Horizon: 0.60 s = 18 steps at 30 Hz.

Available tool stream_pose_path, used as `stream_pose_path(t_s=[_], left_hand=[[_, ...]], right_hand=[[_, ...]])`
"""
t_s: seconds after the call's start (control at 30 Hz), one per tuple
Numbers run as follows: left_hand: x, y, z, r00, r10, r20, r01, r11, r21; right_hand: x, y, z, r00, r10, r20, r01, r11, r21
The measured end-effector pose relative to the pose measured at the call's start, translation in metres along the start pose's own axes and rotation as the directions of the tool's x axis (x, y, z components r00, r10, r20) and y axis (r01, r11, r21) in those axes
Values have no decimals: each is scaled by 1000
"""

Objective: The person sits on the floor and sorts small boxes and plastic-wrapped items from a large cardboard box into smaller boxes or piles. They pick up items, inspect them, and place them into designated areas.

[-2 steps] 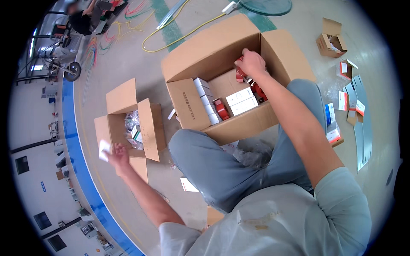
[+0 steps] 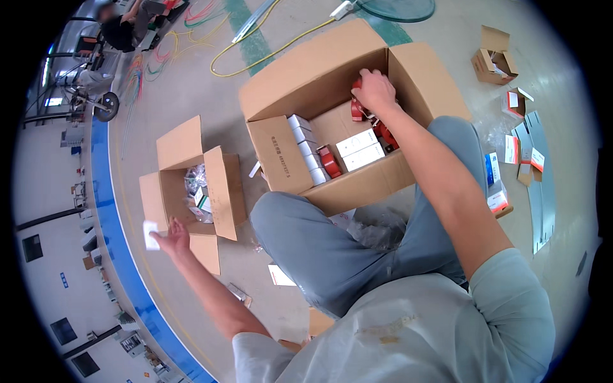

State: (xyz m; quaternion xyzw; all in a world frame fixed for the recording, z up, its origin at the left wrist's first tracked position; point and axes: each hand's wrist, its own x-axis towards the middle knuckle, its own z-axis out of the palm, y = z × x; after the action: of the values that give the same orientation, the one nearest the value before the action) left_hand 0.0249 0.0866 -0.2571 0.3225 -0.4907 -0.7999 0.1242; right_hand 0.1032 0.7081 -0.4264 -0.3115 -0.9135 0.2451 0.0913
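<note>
My left hand (image 2: 173,240) is out to the left, beside the smaller open carton (image 2: 227,195), its thumb and fingers closed on a flat white piece like a card or paper (image 2: 151,235). Inside the large open carton (image 2: 278,156), at its far right corner, my right hand (image 2: 377,90) has its fingers round a red rounded part (image 2: 357,112), which they partly cover. More red parts (image 2: 385,135) lie just below that hand. Another red part (image 2: 329,162) stands between a row of white boxes (image 2: 302,131) and two white boxes (image 2: 361,150).
Plastic-wrapped items (image 2: 196,182) fill part of the smaller carton. Small opened boxes (image 2: 496,64) and long grey strips (image 2: 538,191) lie on the floor to the right. A yellow cable (image 2: 252,66) runs beyond the large carton. Another person (image 2: 121,29) sits far left.
My left hand has moved slightly nearer to me with the white piece, which is now turned more upright. My right hand stays at the red part.
</note>
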Motion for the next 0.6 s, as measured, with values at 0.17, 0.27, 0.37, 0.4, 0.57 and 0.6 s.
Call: stream_pose_path(t_s=[0.17, 0.27, 0.37, 0.4, 0.57, 0.6], left_hand=[[-5, -24, -25, 945, 8, 326, -106, 953, 285], [-80, -102, 30, 943, 26, 333, -201, 841, 503], [-152, -168, 73, 790, 12, 613, -438, 712, 549], [-188, -181, 88, 804, 58, 592, -449, 712, 540], [-210, -191, 91, 636, 234, 735, -732, 484, 480], [-210, -191, 89, 630, 248, 736, -747, 453, 487]], right_hand=[[-16, -27, 32, 854, -512, 94, 485, 848, 212], [-47, -28, 81, 596, -379, 708, 541, 841, -6], [-68, 14, 103, 453, -315, 834, 604, 797, -27], [-69, 32, 103, 481, -287, 829, 595, 801, -68], [-51, 30, 121, 427, -132, 895, 500, 859, -112], [-49, 23, 122, 374, -100, 922, 499, 860, -109]])
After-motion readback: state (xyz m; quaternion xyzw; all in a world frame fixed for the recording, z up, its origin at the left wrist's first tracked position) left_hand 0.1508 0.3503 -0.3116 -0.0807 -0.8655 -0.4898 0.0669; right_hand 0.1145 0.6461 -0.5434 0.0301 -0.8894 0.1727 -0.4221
